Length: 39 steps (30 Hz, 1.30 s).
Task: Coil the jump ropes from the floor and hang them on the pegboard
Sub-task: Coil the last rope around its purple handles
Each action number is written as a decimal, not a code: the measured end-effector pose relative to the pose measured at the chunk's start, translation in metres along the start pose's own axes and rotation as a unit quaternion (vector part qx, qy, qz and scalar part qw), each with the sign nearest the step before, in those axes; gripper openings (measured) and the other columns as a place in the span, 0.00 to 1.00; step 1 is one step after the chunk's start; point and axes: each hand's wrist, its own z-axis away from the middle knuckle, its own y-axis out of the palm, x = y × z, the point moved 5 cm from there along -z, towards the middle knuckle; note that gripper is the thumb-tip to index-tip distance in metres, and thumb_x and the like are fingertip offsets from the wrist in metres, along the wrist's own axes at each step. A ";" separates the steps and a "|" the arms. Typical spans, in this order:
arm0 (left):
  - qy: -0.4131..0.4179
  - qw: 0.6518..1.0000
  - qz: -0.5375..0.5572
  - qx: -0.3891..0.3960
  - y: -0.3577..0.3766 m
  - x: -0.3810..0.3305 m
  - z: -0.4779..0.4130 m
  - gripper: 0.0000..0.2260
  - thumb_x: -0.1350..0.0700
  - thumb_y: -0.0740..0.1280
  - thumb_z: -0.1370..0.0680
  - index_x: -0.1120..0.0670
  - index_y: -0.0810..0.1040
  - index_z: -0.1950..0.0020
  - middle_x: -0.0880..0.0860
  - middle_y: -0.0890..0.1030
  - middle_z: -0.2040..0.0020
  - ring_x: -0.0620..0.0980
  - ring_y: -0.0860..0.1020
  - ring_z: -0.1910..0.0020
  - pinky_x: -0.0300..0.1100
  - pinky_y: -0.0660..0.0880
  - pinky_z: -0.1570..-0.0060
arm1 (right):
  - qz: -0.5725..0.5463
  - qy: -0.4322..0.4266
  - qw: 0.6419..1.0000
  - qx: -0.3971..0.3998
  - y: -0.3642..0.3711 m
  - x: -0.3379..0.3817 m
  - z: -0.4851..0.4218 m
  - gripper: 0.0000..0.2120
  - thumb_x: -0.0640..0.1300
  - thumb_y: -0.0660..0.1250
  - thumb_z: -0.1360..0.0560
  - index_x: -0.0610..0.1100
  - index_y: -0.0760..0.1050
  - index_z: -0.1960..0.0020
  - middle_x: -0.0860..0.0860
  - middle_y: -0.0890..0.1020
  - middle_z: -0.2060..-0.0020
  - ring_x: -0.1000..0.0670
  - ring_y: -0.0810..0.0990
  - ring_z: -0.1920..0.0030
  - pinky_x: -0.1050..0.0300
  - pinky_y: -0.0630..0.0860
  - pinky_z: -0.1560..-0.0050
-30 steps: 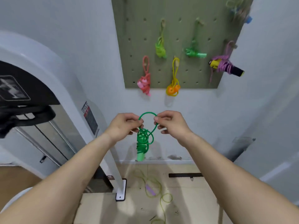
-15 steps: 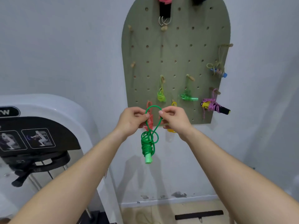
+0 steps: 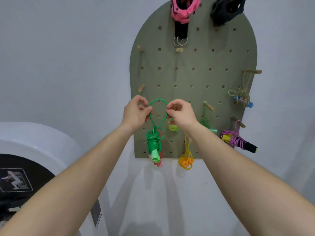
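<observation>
My left hand (image 3: 136, 113) pinches one side of the loop of the green jump rope (image 3: 153, 143) between thumb and fingertips. My right hand (image 3: 180, 113) pinches the other side the same way, its remaining fingers curled in. Between them the loop stands open as a rounded eye, and I judge it is spread like this so it can drop over a peg. Below my hands the rest of the rope hangs as a tight coil, with its pale green handle (image 3: 155, 155) lowest. It hangs in front of the lower left of the pegboard (image 3: 192, 79), not yet hung on it. The bare wooden peg (image 3: 141, 88) just above my left hand looks like the nearest free one. To the right hang a yellow rope (image 3: 186, 160), a purple rope (image 3: 236, 141) and a blue-handled rope (image 3: 242, 100). A white exercise machine (image 3: 34, 142) sits to the left.
</observation>
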 end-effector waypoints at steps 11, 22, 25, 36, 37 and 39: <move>-0.037 0.992 -0.068 -0.102 -0.038 0.033 -0.119 0.11 0.62 0.63 0.22 0.49 0.82 0.48 0.48 0.83 0.51 0.55 0.83 0.50 0.53 0.80 0.46 | 0.009 0.009 1.000 0.022 0.085 0.013 -0.127 0.17 0.34 0.59 0.27 0.49 0.83 0.52 0.53 0.82 0.59 0.51 0.79 0.60 0.47 0.83 0.51; -0.124 0.989 -0.070 0.037 -0.012 0.060 -0.136 0.25 0.56 0.67 0.31 0.54 0.75 0.33 0.51 0.80 0.40 0.55 0.79 0.41 0.54 0.76 0.37 | 0.131 0.050 0.989 0.038 0.101 -0.020 -0.147 0.27 0.36 0.57 0.31 0.46 0.77 0.34 0.47 0.82 0.40 0.40 0.80 0.41 0.42 0.78 0.38; -0.118 0.986 -0.117 0.032 -0.016 0.057 -0.125 0.24 0.53 0.69 0.27 0.55 0.75 0.32 0.52 0.78 0.36 0.54 0.77 0.38 0.54 0.75 0.36 | 0.191 0.043 0.978 0.069 0.095 -0.018 -0.132 0.24 0.36 0.59 0.26 0.44 0.73 0.30 0.47 0.78 0.34 0.43 0.77 0.36 0.45 0.75 0.34; -0.030 0.928 -0.357 0.101 -0.050 0.034 -0.043 0.19 0.54 0.63 0.19 0.55 0.72 0.28 0.55 0.74 0.30 0.56 0.73 0.32 0.45 0.69 0.36 | 0.400 0.006 0.914 0.065 0.044 0.007 -0.055 0.23 0.39 0.62 0.25 0.40 0.73 0.30 0.44 0.76 0.31 0.44 0.74 0.31 0.51 0.70 0.30; -0.022 0.921 -0.371 0.113 -0.053 0.032 -0.033 0.19 0.54 0.62 0.19 0.55 0.72 0.29 0.55 0.74 0.30 0.56 0.73 0.33 0.46 0.70 0.36 | 0.412 0.011 0.909 0.063 0.040 0.010 -0.045 0.23 0.39 0.62 0.25 0.40 0.73 0.30 0.43 0.76 0.31 0.43 0.74 0.32 0.50 0.71 0.31; -0.015 0.911 -0.390 0.137 -0.059 0.030 -0.013 0.18 0.54 0.62 0.19 0.54 0.72 0.29 0.56 0.75 0.31 0.56 0.74 0.34 0.47 0.71 0.36 | 0.434 0.018 0.899 0.059 0.034 0.014 -0.026 0.23 0.40 0.62 0.26 0.40 0.74 0.31 0.42 0.75 0.31 0.42 0.75 0.33 0.48 0.72 0.32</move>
